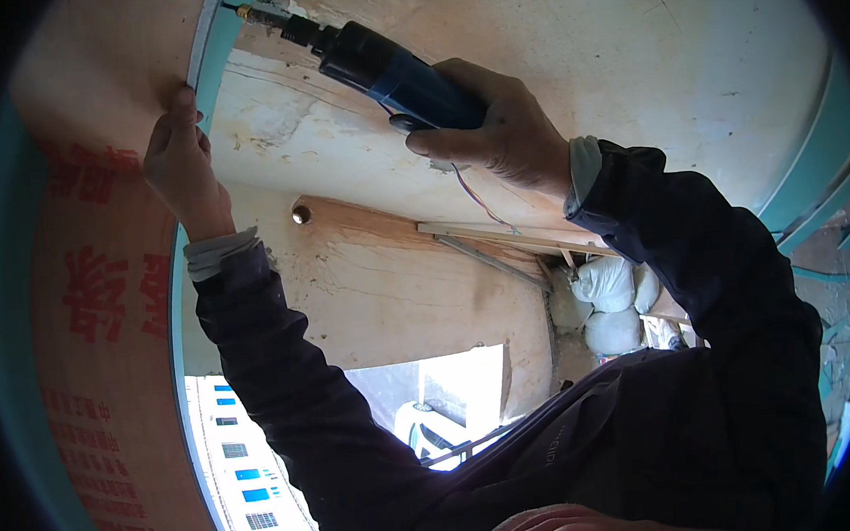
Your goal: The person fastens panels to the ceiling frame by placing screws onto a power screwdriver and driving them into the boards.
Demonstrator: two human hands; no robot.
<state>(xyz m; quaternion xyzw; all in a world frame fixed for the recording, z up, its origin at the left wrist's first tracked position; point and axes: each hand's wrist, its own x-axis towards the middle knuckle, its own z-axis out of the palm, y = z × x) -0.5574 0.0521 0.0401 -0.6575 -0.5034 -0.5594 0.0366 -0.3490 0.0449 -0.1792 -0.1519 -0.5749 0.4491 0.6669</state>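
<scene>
My right hand [495, 135] is closed round a dark blue and black power screwdriver [399, 77], raised at the upper middle, its bit pointing left at a pale metal strip [203, 31] with a teal edge along a wooden board. My left hand [180, 154] grips that strip just below the bit, thumb up and fingers curled at the board's edge. The board [101, 217] runs down the left side, with red printing on its face. Whether the bit tip touches the strip I cannot tell.
A stained plaster surface [625, 39] lies behind the tool, with thin wires hanging. Below are wooden battens [482, 238], white sacks [607, 293] and a bright opening showing a building and a white vehicle [426, 436]. Curved teal strips [804, 184] line the right edge.
</scene>
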